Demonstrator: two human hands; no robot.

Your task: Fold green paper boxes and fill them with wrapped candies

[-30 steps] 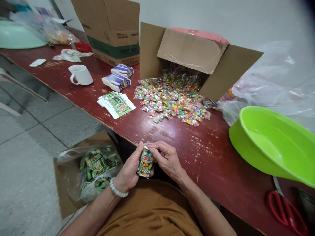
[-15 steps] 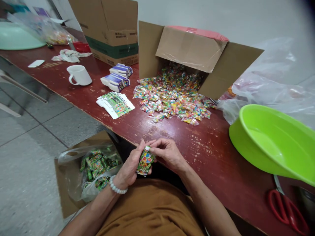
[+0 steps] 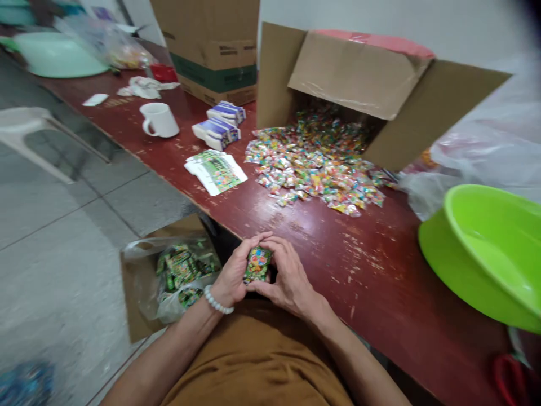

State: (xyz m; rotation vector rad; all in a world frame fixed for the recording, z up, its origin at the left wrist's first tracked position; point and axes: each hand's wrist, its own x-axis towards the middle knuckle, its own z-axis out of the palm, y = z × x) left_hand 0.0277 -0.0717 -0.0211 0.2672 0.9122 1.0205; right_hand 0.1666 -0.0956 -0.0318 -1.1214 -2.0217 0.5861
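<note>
A small green printed packet box [image 3: 257,264] is clasped between both hands just in front of the red table's near edge. My left hand [image 3: 231,276], with a white bead bracelet on the wrist, wraps its left side. My right hand [image 3: 287,276] closes over its top and right side. A heap of small colourful wrapped sweets [image 3: 315,169] spills from a tipped cardboard box [image 3: 359,79] further back on the red table [image 3: 372,265]. Flat green printed cartons [image 3: 216,172] lie to the left of the heap.
A lime green basin [image 3: 490,254] stands at the right. A white mug [image 3: 159,119], stacks of blue-white cartons [image 3: 216,134] and a second cardboard box [image 3: 215,51] are at the back left. Below the table edge, a bag-lined floor box [image 3: 177,276] holds green packets. Red scissors [image 3: 511,380] show at the lower right.
Both hands have closed more tightly round the packet, with the right hand now covering its top. The camera has shifted so everything sits further right in view.
</note>
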